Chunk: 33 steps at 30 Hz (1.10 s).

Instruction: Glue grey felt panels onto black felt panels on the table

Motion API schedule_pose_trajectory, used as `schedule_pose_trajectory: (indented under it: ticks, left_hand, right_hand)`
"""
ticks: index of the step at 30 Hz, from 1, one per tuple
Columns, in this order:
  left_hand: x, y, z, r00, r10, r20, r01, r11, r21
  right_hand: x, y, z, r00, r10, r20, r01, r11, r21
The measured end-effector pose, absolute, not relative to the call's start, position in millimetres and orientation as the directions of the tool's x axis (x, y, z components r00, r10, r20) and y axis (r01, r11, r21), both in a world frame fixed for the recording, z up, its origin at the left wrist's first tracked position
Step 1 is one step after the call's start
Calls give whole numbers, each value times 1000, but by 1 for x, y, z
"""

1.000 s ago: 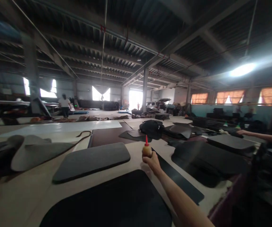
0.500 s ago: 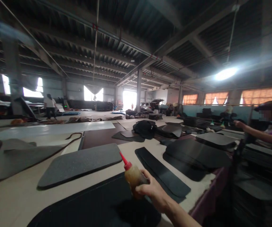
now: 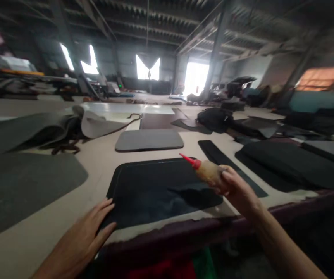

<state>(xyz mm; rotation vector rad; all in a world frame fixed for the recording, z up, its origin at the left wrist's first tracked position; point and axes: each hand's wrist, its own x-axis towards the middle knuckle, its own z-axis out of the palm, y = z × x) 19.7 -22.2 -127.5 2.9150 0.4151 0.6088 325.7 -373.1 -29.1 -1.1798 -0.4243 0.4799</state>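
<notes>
In my right hand (image 3: 232,186) is a squeeze bottle (image 3: 209,172) with a red pointed nozzle and yellowish-brown contents. It is tilted, nozzle up and to the left, above a black rounded-corner panel (image 3: 155,190) that lies flat at the table's front edge. My left hand (image 3: 88,228) has its fingers apart, with the fingertips at the panel's left edge. Beyond the panel lies a grey rounded pad or stack of pads (image 3: 149,140). To the right of it is a long narrow black strip (image 3: 228,164).
Dark panels (image 3: 289,164) are stacked at the right. A large grey-green sheet (image 3: 24,190) lies at the left, with crumpled grey sheets (image 3: 42,128) behind it. Farther back sits a black bundle (image 3: 215,119). A purple cloth (image 3: 184,232) hangs along the table's front edge.
My view has swung left and down. My left hand has come into view at the black panel's left edge. The bottle, still in my right hand, now leans more to the left.
</notes>
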Motion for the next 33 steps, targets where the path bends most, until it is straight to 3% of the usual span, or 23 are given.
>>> schedule_pose_trajectory:
  ticks: [3,7,11,16,22,33]
  left_hand:
    - [18,-31,-114,908,361,214,288,-907,308]
    - [26,-40,-100,901,390,190,296,-872,389]
    - [24,-44,-94,905,376,200,275,-875,399]
    - [18,-46,-92,914,359,188,267,-883,386]
    - [18,-53,-86,900,405,161,319,-864,389]
    - [17,-56,-88,893,397,210,302,-878,372]
  right_hand:
    - [330,-375,-31,844,536,-29,-193,253,-948]
    - [318,-370,-37,818,571,-72,-186,145,-972]
    - [296,-353,-32,755,655,-24,0,-37,-999]
    - [281,-326,-21,681,731,26,294,-241,-925]
    - [267,-291,-13,567,817,104,524,-261,-811]
    - [242,-241,-14,380,895,235,724,-130,-677]
